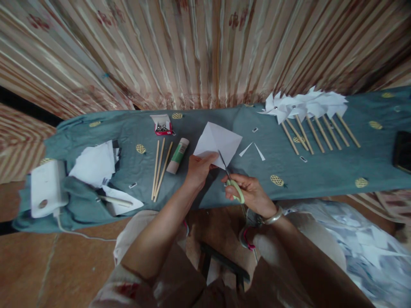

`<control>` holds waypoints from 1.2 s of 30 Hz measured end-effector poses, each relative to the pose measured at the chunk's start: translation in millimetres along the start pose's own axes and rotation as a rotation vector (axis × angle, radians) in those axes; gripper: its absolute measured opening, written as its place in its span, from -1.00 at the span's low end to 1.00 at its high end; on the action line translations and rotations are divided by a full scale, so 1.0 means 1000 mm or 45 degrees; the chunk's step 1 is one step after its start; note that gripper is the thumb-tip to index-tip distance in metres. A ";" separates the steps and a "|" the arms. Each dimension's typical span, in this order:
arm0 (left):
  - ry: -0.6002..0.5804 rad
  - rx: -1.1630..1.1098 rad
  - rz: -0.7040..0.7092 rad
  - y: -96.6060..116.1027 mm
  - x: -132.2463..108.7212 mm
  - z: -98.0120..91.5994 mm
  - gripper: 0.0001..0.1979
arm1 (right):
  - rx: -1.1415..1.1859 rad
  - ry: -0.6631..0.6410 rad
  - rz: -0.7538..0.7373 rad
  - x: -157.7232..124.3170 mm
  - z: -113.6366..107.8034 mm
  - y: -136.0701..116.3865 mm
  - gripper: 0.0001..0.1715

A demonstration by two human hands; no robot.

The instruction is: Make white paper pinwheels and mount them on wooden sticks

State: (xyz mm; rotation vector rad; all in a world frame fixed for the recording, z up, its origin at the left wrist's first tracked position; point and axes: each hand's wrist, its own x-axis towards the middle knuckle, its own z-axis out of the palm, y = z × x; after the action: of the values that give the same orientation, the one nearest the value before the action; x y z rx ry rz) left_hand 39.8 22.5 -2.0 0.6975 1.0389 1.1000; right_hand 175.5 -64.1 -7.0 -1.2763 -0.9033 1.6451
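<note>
A square sheet of white paper (215,139) with faint creases is pinched along its lower left edge by my left hand (201,168), thumb on top. My right hand (248,190) is closed around the light green handles of a pair of scissors (236,191). The dark blades reach over the lower part of the paper, pointing toward its middle. Two thin white paper slivers (259,152) lie just right of the sheet. Left of my left hand is a glue stick (178,155) with a green label, and beside it are three wooden sticks (157,169).
Several white paper pinwheels (305,107) on wooden sticks lie at the right. A red box of metal pins (162,126) stands open near the back. At the left are stacked papers (94,164), a pencil-like stick (117,201) and a white device (48,188) with a cable.
</note>
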 end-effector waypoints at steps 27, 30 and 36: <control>-0.030 -0.057 0.006 -0.003 0.001 -0.001 -0.80 | -0.001 -0.008 0.013 0.000 0.000 0.000 -0.48; -0.059 -0.037 0.016 -0.003 0.000 -0.001 -0.81 | -0.004 -0.002 0.007 -0.001 0.001 -0.001 -0.49; -0.050 0.023 0.027 -0.005 0.000 -0.003 -0.83 | -0.018 -0.008 0.010 -0.001 0.001 -0.003 -0.49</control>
State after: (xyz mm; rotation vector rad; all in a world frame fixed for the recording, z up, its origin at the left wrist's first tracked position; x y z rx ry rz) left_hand 38.6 21.0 -7.5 0.7428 1.0111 1.0922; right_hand 175.2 -64.0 -3.7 -1.2865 -0.9167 1.6526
